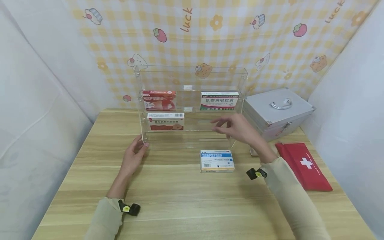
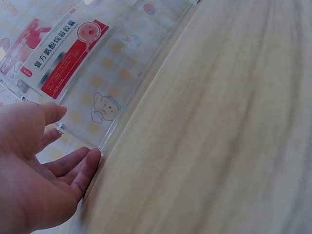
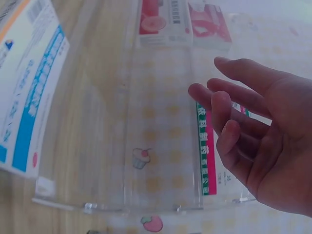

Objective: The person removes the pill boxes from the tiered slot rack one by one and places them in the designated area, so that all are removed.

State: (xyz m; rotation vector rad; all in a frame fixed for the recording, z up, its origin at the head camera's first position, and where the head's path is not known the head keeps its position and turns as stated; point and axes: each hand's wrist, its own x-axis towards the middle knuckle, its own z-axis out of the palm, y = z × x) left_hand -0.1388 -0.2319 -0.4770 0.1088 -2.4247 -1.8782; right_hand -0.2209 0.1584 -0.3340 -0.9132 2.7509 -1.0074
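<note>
Worktop [image 1: 168,206]: bore the clear rack [image 1: 192,138]
Rack: held three boxes [image 1: 165,122]
Left hand [image 1: 134,156]: thumb and fingers were apart at the rack's lower left corner
Right hand [image 1: 236,127]: hung loosely bent, empty, before the rack
Blue-and-white box [image 1: 217,160]: lay in front

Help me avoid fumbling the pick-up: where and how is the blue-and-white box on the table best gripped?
Probably by its two short ends, from above, with the right hand, which is nearer. The blue-and-white box lies flat, hiding its underside, but both ends look free on the table. Its far long edge appears close to the clear rack.
</note>
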